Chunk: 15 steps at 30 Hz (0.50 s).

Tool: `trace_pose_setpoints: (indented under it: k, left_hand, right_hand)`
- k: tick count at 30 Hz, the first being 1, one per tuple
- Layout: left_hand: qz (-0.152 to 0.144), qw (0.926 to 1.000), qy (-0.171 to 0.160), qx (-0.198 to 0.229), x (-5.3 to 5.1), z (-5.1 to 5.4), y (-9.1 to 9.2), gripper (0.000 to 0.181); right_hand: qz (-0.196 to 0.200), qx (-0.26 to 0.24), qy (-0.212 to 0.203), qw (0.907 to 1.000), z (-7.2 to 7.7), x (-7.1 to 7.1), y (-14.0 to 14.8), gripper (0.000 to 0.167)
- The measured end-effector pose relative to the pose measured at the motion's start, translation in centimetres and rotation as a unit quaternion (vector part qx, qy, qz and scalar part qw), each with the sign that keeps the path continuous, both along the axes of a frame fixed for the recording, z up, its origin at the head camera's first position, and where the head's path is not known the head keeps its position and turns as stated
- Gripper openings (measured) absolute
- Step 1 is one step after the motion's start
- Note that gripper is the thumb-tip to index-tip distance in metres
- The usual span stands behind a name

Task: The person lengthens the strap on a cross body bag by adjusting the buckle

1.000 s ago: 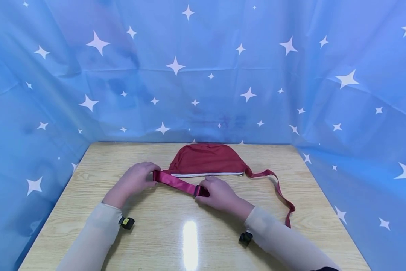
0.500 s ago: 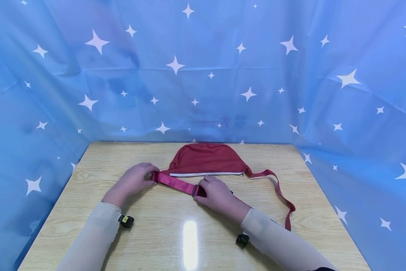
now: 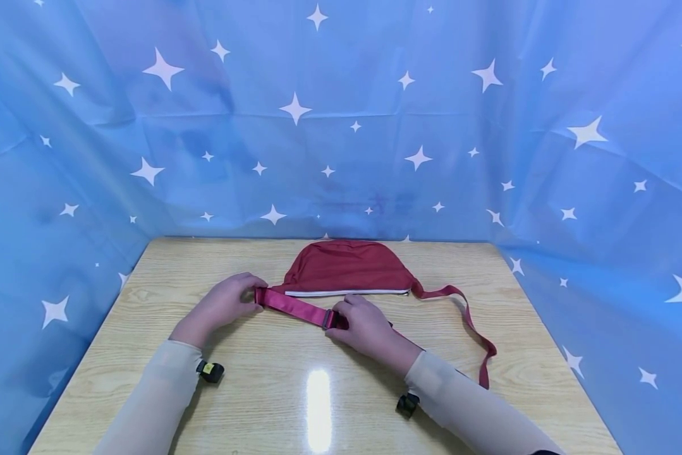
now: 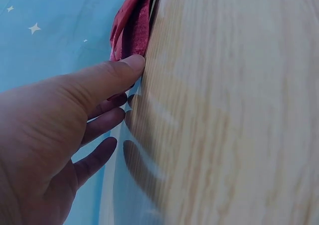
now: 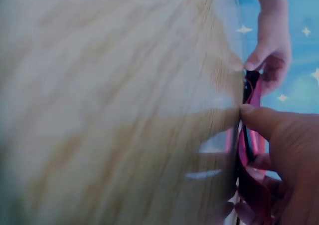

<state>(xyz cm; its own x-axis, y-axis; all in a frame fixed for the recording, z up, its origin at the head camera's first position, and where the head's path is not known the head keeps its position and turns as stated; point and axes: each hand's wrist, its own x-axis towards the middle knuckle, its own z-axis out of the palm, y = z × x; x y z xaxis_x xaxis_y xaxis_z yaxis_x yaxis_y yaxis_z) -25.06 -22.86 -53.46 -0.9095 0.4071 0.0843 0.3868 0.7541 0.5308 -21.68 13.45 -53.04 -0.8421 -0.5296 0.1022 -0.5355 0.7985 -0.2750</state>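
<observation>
A dark red waist bag [image 3: 349,268] lies flat near the table's back edge, its white zip facing me. From its left end a glossy pink-red strap [image 3: 295,307] runs slantwise toward the right. My left hand [image 3: 227,304] pinches the strap's left end, where it folds; in the left wrist view the thumb presses on the red webbing [image 4: 137,35]. With my right hand [image 3: 366,325] I pinch the strap beside a dark slider buckle [image 3: 327,319]. The right palm hides part of the strap, and a dark piece peeks out beyond the knuckles.
The bag's other strap [image 3: 470,319] trails loosely from its right end and passes behind my right forearm. Under everything is a light wooden table [image 3: 249,404] with a bright glare patch. A blue star-printed curtain [image 3: 341,145] stands behind and at both sides.
My right hand has shifted slightly left and down with the buckle, and a dark piece now shows past its knuckles. The left hand stays almost still at the strap's end.
</observation>
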Motion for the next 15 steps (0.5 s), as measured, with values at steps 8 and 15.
trace_pose_setpoints:
  k: [8,15]
  left_hand:
    - [-0.002,0.9994,-0.015,0.03,-0.2,-0.3,-0.1,0.048]
    - [-0.003,0.999,-0.028,0.036,0.5,-0.1,-0.2,0.053]
  right_hand:
    - [-0.007,-0.011,-0.012,0.9998,0.1,0.0,0.1,0.047]
    - [0.006,-0.024,-0.047,0.9986,2.0,0.5,1.0,0.065]
